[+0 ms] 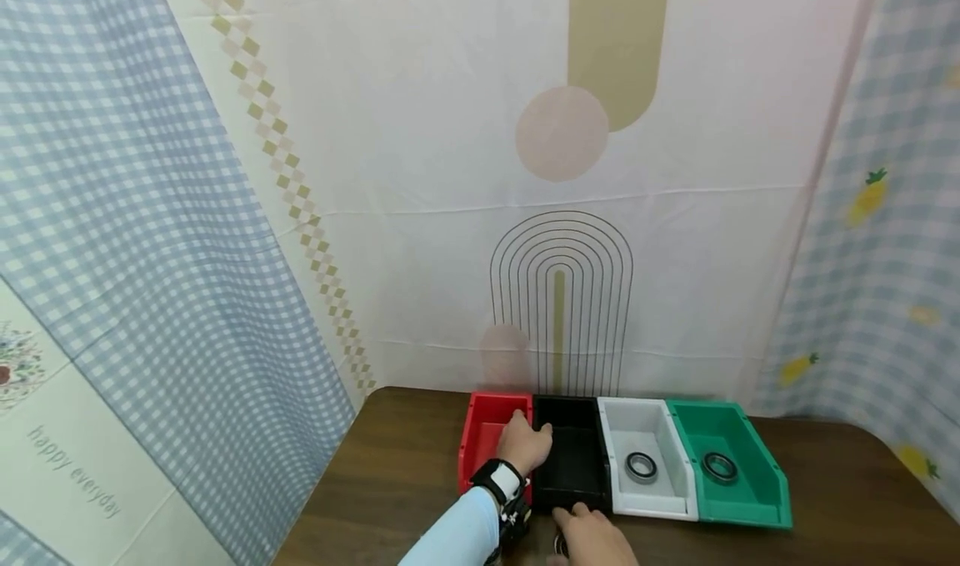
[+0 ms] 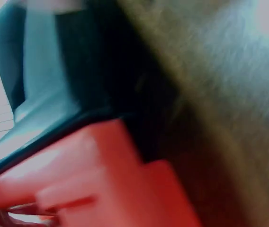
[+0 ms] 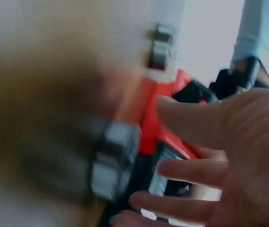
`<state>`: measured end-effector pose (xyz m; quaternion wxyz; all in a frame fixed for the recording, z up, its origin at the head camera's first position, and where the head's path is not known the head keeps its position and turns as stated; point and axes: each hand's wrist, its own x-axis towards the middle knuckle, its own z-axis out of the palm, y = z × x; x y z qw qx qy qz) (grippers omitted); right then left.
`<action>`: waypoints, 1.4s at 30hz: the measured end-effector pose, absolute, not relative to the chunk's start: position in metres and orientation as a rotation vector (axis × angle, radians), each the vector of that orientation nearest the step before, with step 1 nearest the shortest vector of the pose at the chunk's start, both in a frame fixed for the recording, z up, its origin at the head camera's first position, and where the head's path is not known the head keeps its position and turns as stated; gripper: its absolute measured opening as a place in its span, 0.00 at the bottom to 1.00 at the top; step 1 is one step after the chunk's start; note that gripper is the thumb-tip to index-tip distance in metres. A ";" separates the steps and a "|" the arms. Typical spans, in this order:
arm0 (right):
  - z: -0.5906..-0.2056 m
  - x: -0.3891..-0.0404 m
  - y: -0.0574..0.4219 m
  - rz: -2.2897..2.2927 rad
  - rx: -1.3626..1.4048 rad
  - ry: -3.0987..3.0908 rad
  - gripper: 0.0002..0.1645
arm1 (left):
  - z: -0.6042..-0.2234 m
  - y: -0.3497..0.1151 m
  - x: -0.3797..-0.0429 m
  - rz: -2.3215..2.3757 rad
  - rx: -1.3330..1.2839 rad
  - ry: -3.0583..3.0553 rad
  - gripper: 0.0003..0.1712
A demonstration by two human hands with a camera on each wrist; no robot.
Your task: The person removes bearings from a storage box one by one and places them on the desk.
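My left hand point(image 1: 523, 445) reaches over the wall between the red bin point(image 1: 477, 443) and the black bin point(image 1: 570, 453). Its thumb points toward the black side; most of the fingers are hidden, and I cannot tell whether they grip anything. In front of the black bin, my right hand point(image 1: 597, 541) is low over the table, with a bearing point(image 1: 560, 544) beside its thumb and fingers. The right wrist view shows that hand point(image 3: 248, 156) with fingers spread and extended, and a blurred shiny bearing point(image 3: 115, 161) beyond the fingertips. Another blurred metal piece point(image 3: 161, 47) is farther off.
To the right of the black bin stand a white bin point(image 1: 660, 483) and a green bin point(image 1: 750, 499), each containing a bearing, the white one's point(image 1: 641, 468) and the green one's point(image 1: 720, 468). The row sits on a brown wooden table point(image 1: 390, 458) against a hanging cloth point(image 1: 420, 283).
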<state>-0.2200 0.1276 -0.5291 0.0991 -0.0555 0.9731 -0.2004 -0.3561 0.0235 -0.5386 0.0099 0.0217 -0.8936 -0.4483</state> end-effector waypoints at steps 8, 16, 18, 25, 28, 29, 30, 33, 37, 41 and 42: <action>-0.486 -0.216 0.171 -0.882 -0.066 3.268 0.22 | -0.497 0.015 -0.333 -1.368 -0.077 -2.855 0.46; -0.481 -0.221 0.226 -0.885 -0.062 3.333 0.27 | -0.481 -0.003 -0.286 -1.330 -0.352 -2.796 0.44; -0.482 -0.219 0.234 -0.840 -0.040 3.341 0.30 | -0.479 -0.007 -0.276 -1.373 -0.367 -2.782 0.45; -0.487 -0.217 0.243 -0.803 -0.028 3.372 0.36 | -0.476 -0.006 -0.266 -1.433 -0.378 -2.742 0.47; -0.489 -0.217 0.244 -0.806 -0.019 3.371 0.36 | -0.476 -0.003 -0.267 -1.441 -0.381 -2.736 0.47; -0.490 -0.217 0.244 -0.809 -0.011 3.363 0.36 | -0.476 -0.002 -0.268 -1.441 -0.382 -2.737 0.47; -0.490 -0.217 0.244 -0.809 -0.003 3.353 0.37 | -0.477 0.000 -0.268 -1.440 -0.387 -2.738 0.47; -0.490 -0.218 0.245 -0.811 0.023 3.322 0.38 | -0.479 0.004 -0.268 -1.445 -0.408 -2.749 0.46; -0.492 -0.219 0.247 -0.806 0.042 3.300 0.38 | -0.480 0.010 -0.269 -1.491 -0.437 -2.754 0.46; -0.494 -0.218 0.249 -0.811 0.033 3.308 0.37 | -0.479 0.016 -0.272 -1.543 -0.448 -2.750 0.44; -0.494 -0.218 0.249 -0.812 0.029 3.313 0.37 | -0.478 0.018 -0.273 -1.546 -0.450 -2.752 0.43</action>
